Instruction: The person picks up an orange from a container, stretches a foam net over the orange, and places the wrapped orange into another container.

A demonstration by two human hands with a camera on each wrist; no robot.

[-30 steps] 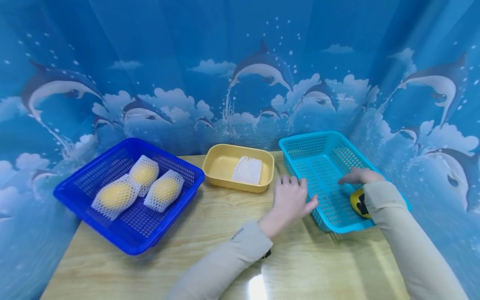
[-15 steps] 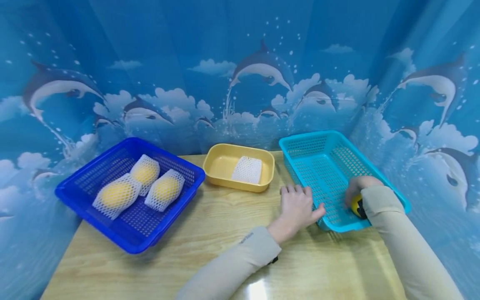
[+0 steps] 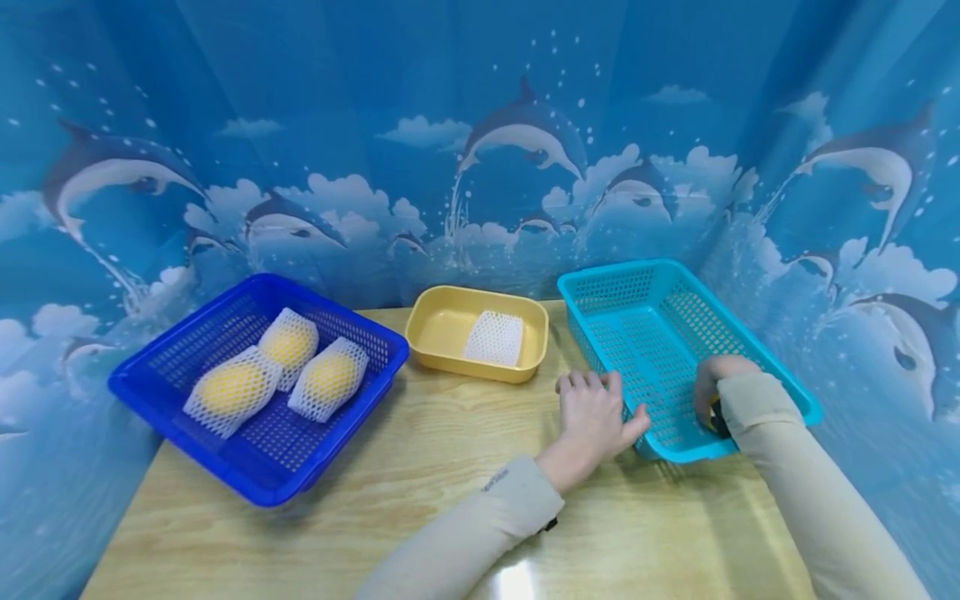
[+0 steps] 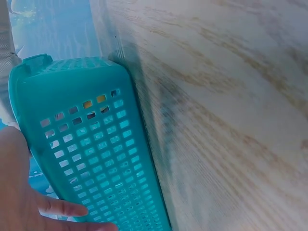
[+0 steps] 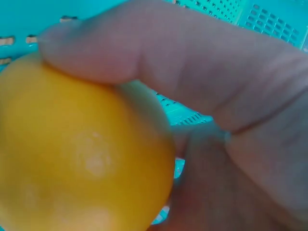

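My right hand (image 3: 726, 375) reaches down into the turquoise basket (image 3: 643, 337), near its front right corner. In the right wrist view, its thumb and fingers curl round a smooth yellow mango (image 5: 86, 154). From the head, most of that fruit is hidden behind the hand and sleeve. At the near left side of the same basket, my left hand (image 3: 592, 423) holds the rim, thumb over the edge and fingers down the outer wall. The left wrist view has the left fingers (image 4: 62, 208) against the perforated side.
A dark blue basket (image 3: 258, 492) at the left bears three yellow fruits (image 3: 232, 387) in white foam nets. Between the baskets stands a yellow tray (image 3: 442, 333) with a white foam net (image 3: 495, 337) in it. A dolphin curtain (image 3: 352, 167) encloses the wooden table (image 3: 420, 483).
My right hand has come down over the mango and closed its fingers round it. The left hand has shifted slightly right and taken the basket's rim.
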